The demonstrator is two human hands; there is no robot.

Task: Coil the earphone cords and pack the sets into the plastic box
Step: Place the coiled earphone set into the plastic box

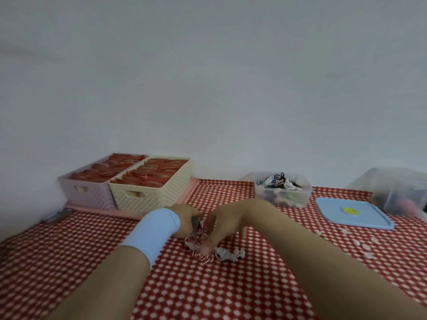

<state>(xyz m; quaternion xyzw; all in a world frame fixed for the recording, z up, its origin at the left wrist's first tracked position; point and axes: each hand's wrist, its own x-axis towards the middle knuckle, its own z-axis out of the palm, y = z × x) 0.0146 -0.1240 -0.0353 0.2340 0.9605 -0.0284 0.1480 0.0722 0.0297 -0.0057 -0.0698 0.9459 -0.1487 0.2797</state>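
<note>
Fig.: L hand point(186, 219) grips cord point(200, 255) loops; R hand point(225, 224) fingers point(205, 249) pinch slack on bench point(208, 296). Cord prob. light, limp, tangle-prone; hold at bundle.

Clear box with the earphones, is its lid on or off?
Off. The box is open-topped, cords heaped above its rim; a blue lid lies beside it.

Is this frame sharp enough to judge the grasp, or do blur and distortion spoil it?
Head view: soft overall, flat light, no glare or hard shadows; wide-angle bending stretches the right forearm; the earphone cord held by the left hand and right hand is smeared, its loops uncountable; the plastic box shows contents only as blurred shapes.
</note>
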